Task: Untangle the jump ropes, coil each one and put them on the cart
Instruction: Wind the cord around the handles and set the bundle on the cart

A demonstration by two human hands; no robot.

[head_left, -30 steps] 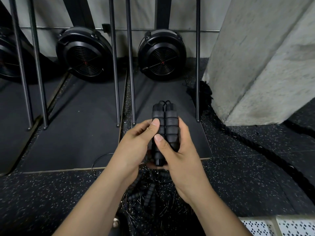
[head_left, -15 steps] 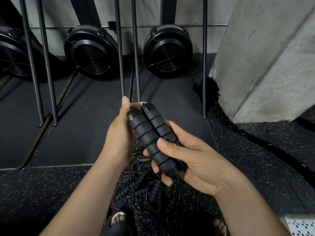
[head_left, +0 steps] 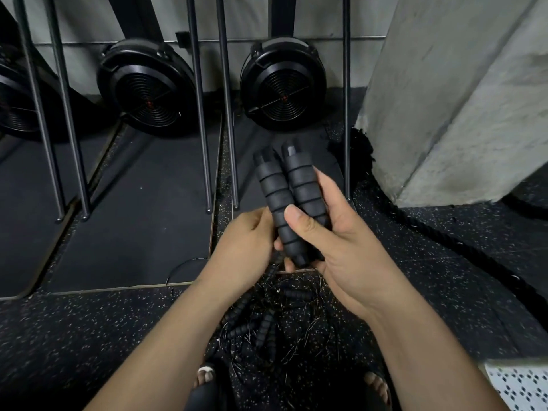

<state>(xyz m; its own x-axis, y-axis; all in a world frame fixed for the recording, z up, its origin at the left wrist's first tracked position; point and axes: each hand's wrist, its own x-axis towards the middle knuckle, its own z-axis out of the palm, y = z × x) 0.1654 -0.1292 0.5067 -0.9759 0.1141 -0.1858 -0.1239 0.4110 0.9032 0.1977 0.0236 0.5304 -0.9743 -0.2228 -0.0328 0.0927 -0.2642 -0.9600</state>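
Two black ribbed foam jump-rope handles (head_left: pixel 284 200) lie side by side, tips pointing up and away. My right hand (head_left: pixel 335 244) grips them, thumb across the front. My left hand (head_left: pixel 246 247) is curled at their lower left side, its fingertips hidden behind the handles. Below on the floor lies a tangled pile of jump ropes (head_left: pixel 272 321) with several more black handles and thin wire cords. A white perforated cart (head_left: pixel 516 387) corner shows at the bottom right.
A concrete pillar (head_left: pixel 459 93) rises at the right with a thick black rope (head_left: pixel 444 241) curving round its base. Round black fan wheels (head_left: pixel 281 84) and metal rails (head_left: pixel 201 114) stand ahead on dark mats. My sandalled feet (head_left: pixel 204 378) flank the pile.
The handle pair swung from leaning left to more upright. My left hand dropped from the handles' top end to their lower left side.
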